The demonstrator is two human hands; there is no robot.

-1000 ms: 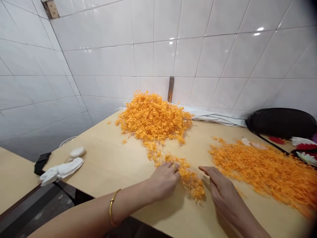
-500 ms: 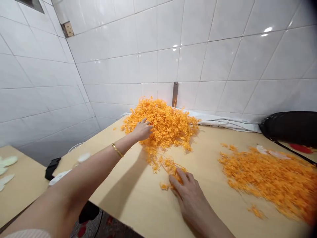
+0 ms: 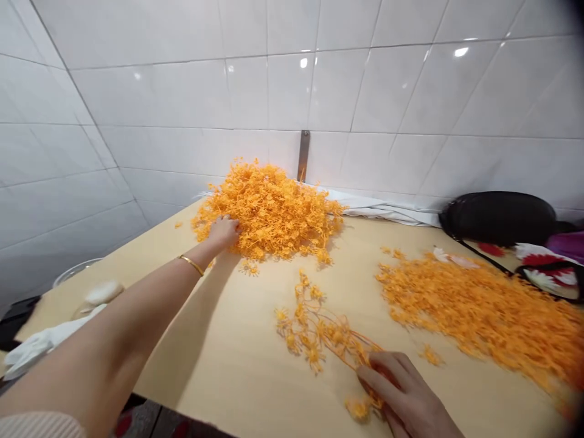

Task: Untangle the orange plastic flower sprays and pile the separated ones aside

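Note:
My left hand [image 3: 225, 232], with a gold bangle on the wrist, reaches into the left front side of a tall heap of orange plastic flower sprigs [image 3: 269, 207]. Its fingers are curled against the heap, and their tips are hidden among the sprigs. Closer to me, my right hand [image 3: 406, 392] is closed around the stems of a loose orange flower sprig [image 3: 335, 334]. That sprig's blossoms spread over the tabletop [image 3: 237, 359] to the left of the hand, apart from the heap.
A flat spread of small orange pieces [image 3: 479, 310] covers the right side. Behind it sit a black bag [image 3: 502, 216] and a red-and-white item [image 3: 547, 267]. White cloth [image 3: 387, 210] runs along the tiled wall. At left are a pale rounded object [image 3: 104, 293] and another white cloth [image 3: 50, 344].
My right hand has drawn the flower sprig toward me and rightward, away from the heap. My left hand stays at the heap, its fingers now more curled. The view has shifted right.

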